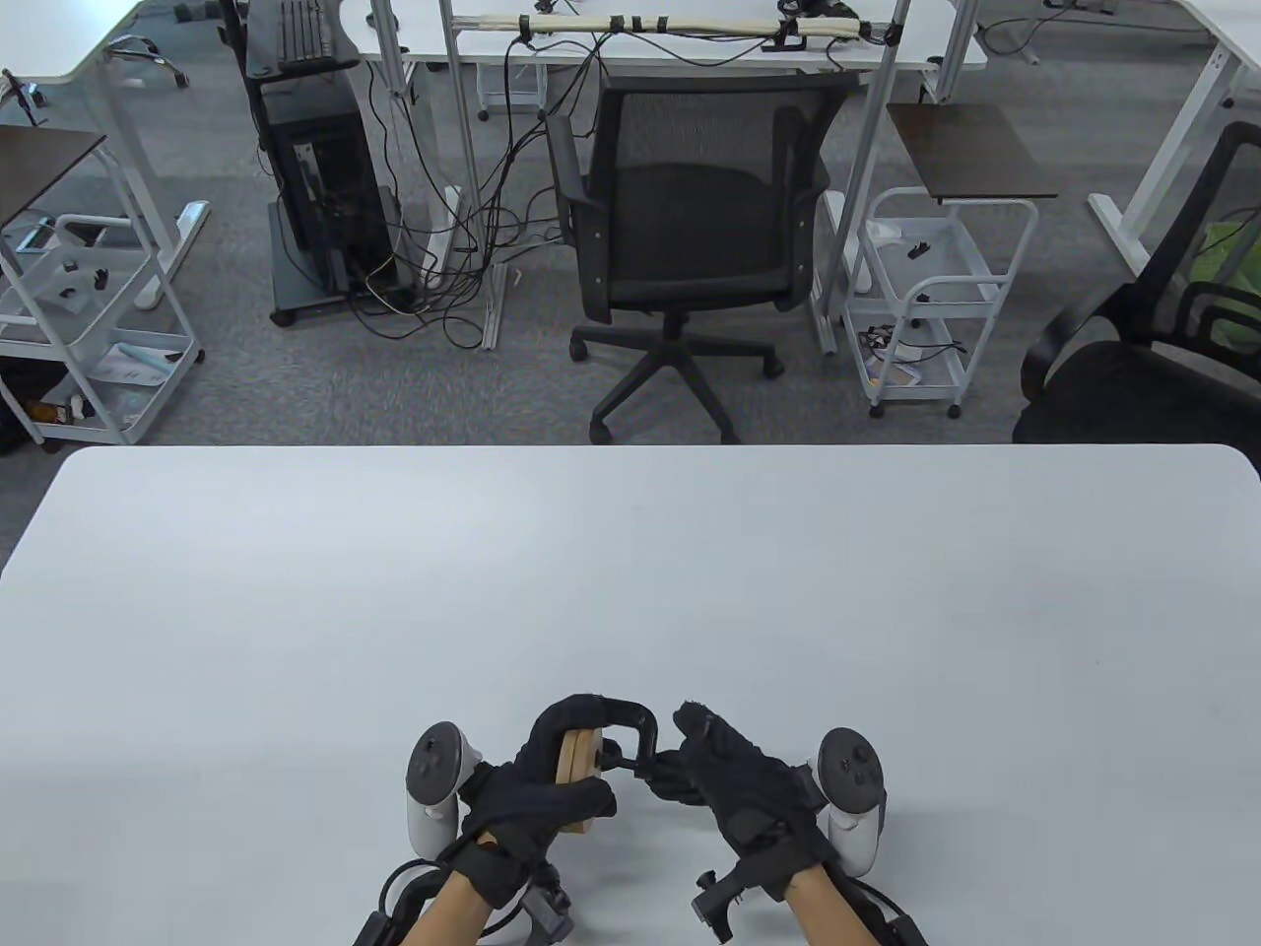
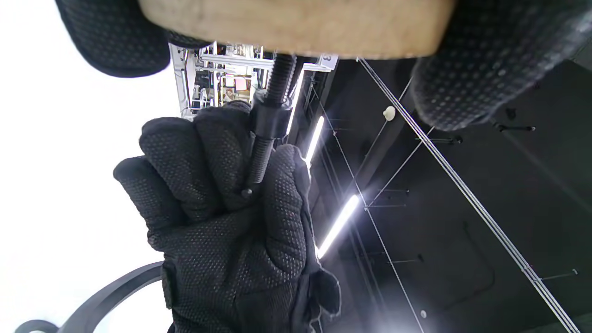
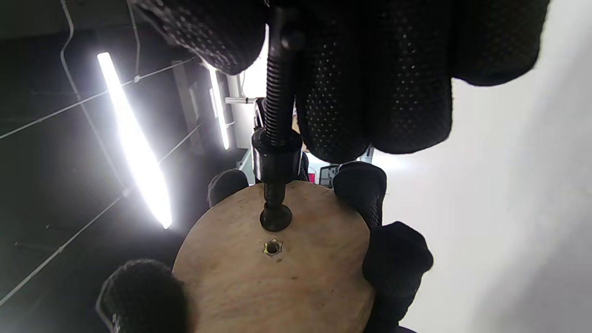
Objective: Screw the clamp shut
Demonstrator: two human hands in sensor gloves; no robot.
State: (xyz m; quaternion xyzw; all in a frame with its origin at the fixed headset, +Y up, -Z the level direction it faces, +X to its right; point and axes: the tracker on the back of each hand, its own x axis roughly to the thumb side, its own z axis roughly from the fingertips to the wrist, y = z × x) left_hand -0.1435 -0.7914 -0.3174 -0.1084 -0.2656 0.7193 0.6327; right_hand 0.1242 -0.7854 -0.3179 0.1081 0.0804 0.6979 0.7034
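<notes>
clamp (image 1: 630, 734) x1, screw (image 3: 277, 115) on disc | wooden disc (image 3: 277, 268) x1: left hand (image 1: 537, 788) grips | right hand (image 1: 739, 788) pinches screw

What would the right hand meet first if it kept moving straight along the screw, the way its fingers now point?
Probably the clamp's black threaded collar, then the round wooden disc that the left hand holds; the right hand grips the screw just short of the collar.

A white table (image 1: 630, 591) with rounded far corners carries the work, its top plain and pale. At its near edge both gloved hands appear to rest on it, though contact cannot be told for certain.
</notes>
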